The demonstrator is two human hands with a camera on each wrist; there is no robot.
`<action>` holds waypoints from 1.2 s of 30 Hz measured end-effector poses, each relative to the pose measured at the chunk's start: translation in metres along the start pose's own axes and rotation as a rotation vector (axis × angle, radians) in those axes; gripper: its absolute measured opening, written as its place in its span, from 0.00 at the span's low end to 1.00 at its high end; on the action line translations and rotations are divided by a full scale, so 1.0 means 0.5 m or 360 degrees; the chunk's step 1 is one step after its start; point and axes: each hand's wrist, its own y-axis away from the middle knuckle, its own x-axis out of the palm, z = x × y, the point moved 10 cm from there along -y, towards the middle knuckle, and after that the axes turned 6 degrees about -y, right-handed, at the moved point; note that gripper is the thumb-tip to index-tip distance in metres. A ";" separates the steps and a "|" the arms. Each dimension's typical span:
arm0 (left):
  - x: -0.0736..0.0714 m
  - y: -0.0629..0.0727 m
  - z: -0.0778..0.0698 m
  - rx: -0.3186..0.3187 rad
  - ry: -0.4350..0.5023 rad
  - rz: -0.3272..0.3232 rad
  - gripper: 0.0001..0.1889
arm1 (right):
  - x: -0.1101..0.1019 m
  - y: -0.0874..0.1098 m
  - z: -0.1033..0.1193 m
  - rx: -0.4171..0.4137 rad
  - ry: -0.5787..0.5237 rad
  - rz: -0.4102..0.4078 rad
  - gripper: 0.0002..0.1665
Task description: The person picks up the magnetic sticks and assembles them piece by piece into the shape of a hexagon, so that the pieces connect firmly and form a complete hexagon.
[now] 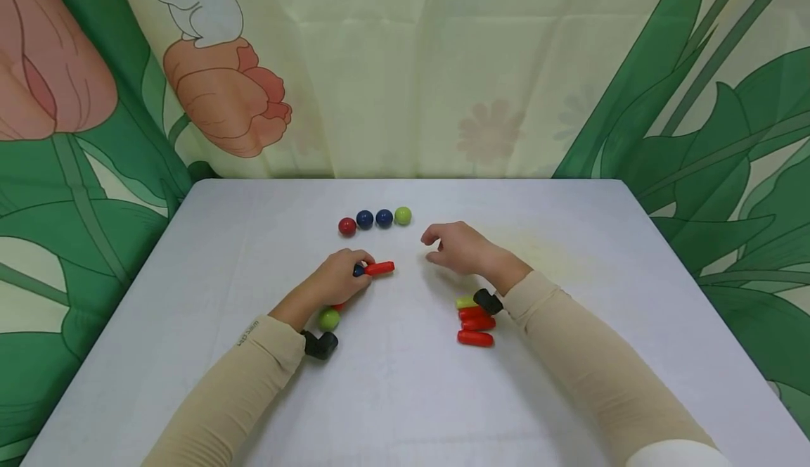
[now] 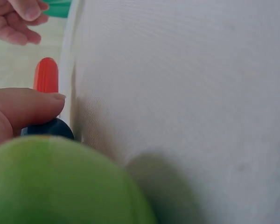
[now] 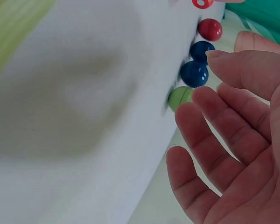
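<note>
My left hand (image 1: 342,273) pinches a toy piece near the middle of the table: a red peg (image 1: 380,268) with a dark blue ball (image 1: 358,270) at its near end. In the left wrist view the thumb (image 2: 39,105) lies across the peg just above the ball. My right hand (image 1: 465,249) hovers to the right with loosely bent fingers and nothing in them; its palm faces the camera in the right wrist view. Under the left wrist sits a green ball (image 1: 329,319) with a red piece (image 1: 339,306) partly hidden behind it.
At the back stand a red ball (image 1: 346,226), two dark blue balls (image 1: 374,219) and a green ball (image 1: 403,215) in a row. Beneath the right wrist lie several red pegs (image 1: 475,339) and a yellow-green peg (image 1: 465,302). A printed curtain (image 1: 392,101) hangs behind the white table (image 1: 405,397).
</note>
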 end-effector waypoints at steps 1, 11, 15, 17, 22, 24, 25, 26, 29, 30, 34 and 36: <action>0.000 0.000 0.000 0.0005 0.0000 0.0003 0.18 | -0.003 -0.004 0.001 0.0006 0.0008 0.0003 0.21; 0.002 0.002 0.010 -0.0066 0.0019 0.0043 0.20 | -0.030 -0.071 0.018 -0.0002 0.0067 0.0013 0.23; -0.001 0.001 0.010 -0.0085 0.0031 0.0029 0.20 | -0.035 -0.096 0.015 0.0027 0.0091 -0.0011 0.25; -0.001 0.000 0.009 -0.0086 0.0035 0.0022 0.20 | -0.036 -0.107 0.007 0.0070 0.0099 -0.0023 0.27; -0.001 0.000 0.014 -0.0088 0.0035 -0.0001 0.20 | -0.029 -0.134 -0.005 0.0122 0.0169 -0.0010 0.32; -0.002 -0.002 0.013 -0.0088 0.0032 -0.0009 0.19 | -0.026 -0.141 -0.006 0.0120 0.0178 0.0001 0.32; -0.002 -0.002 0.013 -0.0087 0.0032 -0.0014 0.19 | -0.025 -0.145 -0.005 0.0117 0.0181 0.0008 0.33; -0.003 -0.003 0.012 -0.0085 0.0030 -0.0017 0.19 | -0.024 -0.148 -0.005 0.0115 0.0181 0.0013 0.33; -0.004 -0.005 0.012 -0.0080 0.0031 -0.0024 0.19 | -0.021 -0.157 -0.001 0.0097 0.0171 0.0026 0.34; -0.003 -0.005 0.012 -0.0080 0.0031 -0.0023 0.19 | -0.020 -0.159 0.001 0.0094 0.0168 0.0032 0.34; 0.000 -0.006 0.016 -0.0106 0.0036 -0.0006 0.19 | -0.014 -0.165 0.003 0.0077 0.0168 0.0049 0.32; 0.001 -0.006 0.019 -0.0128 0.0035 0.0008 0.19 | -0.012 -0.166 0.003 0.0072 0.0168 0.0042 0.31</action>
